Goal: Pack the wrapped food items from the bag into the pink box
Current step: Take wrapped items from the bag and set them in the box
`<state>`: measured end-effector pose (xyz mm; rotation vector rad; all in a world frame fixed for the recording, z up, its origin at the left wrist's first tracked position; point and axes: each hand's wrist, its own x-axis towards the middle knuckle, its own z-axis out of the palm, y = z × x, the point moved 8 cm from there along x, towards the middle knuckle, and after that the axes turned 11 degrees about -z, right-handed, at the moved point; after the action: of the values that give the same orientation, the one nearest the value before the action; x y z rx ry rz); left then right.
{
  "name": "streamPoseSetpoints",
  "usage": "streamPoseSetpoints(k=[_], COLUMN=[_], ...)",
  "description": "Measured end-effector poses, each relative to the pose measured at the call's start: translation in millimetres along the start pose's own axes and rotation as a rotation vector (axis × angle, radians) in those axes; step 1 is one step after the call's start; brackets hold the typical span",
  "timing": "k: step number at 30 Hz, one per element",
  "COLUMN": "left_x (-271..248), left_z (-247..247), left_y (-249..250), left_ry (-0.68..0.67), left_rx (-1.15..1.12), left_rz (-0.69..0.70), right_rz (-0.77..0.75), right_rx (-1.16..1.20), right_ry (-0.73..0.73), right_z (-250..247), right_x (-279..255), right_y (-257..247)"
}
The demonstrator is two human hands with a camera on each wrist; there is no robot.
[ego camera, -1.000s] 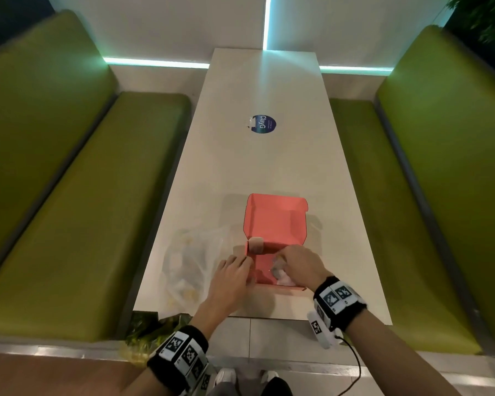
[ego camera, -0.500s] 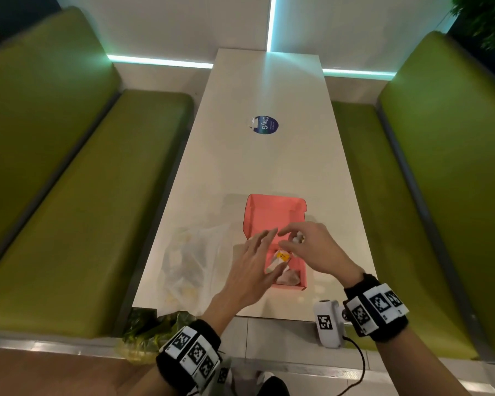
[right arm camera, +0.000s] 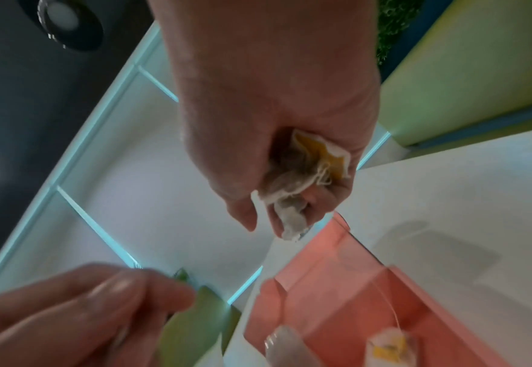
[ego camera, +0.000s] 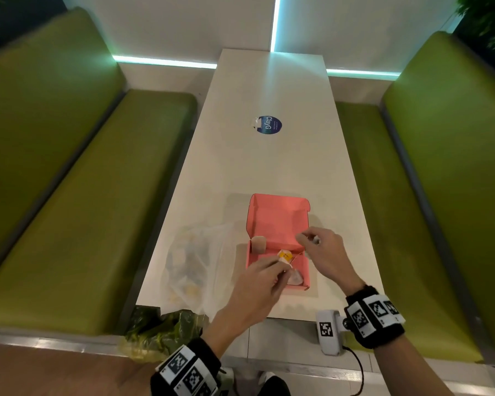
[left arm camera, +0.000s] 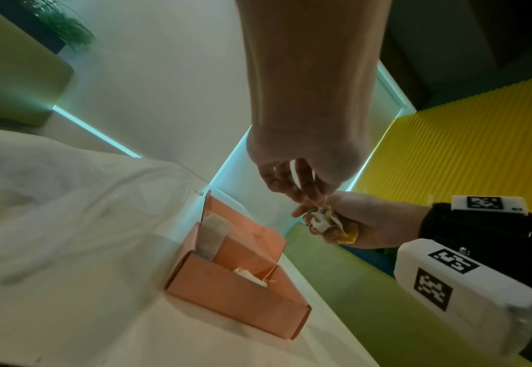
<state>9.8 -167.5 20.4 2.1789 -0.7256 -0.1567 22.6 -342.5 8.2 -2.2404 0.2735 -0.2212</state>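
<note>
Right hand (right arm camera: pixel 277 154) clenches a crumpled tea bag (right arm camera: pixel 305 178) above pink box (ego camera: pixel 277 224); left hand (ego camera: pixel 257 290) pinches its string over the box's near end; another bag (ego camera: pixel 285 255) inside; clear plastic bag (ego camera: pixel 195 261) just left; blue sticker (ego camera: pixel 269 124) well beyond on table (ego camera: pixel 269 167).

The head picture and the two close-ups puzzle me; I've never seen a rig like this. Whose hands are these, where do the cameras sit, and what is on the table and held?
No machine: a person wears a camera on the head and one on each wrist band. The head view looks down at a table with an open pink box and a clear plastic bag beside it. The right hand grips a crumpled tea-bag-like packet. The left hand pinches something fine above the box, seemingly a string; a yellow-tagged packet lies inside.
</note>
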Motion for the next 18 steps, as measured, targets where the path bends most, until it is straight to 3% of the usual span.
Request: streamPoseSetpoints(k=[4,8,13,18], left_x=[7.2,9.7,5.5,3.4], left_z=[12.5,22.5,34.2,37.5], left_y=[-36.5,-73.2,-89.6,-91.8], left_ry=[-0.047,-0.156,-0.204,-0.116], left_rx=[0.177,0.433,0.489,0.459], left_rz=[-0.140,-0.228,-0.206,-0.159], right_rz=[0.034,-0.046,-0.141,-0.151], right_rx=[-0.273,-0.418,-0.418,-0.433], right_ry=[-0.154,-0.295,-0.231,-0.181], right_z=[34.8,69.9,92.9,106.8], right_x=[-3.5,-1.4,10.3,13.9], right_y=[15.9,14.2,0.0,-4.4])
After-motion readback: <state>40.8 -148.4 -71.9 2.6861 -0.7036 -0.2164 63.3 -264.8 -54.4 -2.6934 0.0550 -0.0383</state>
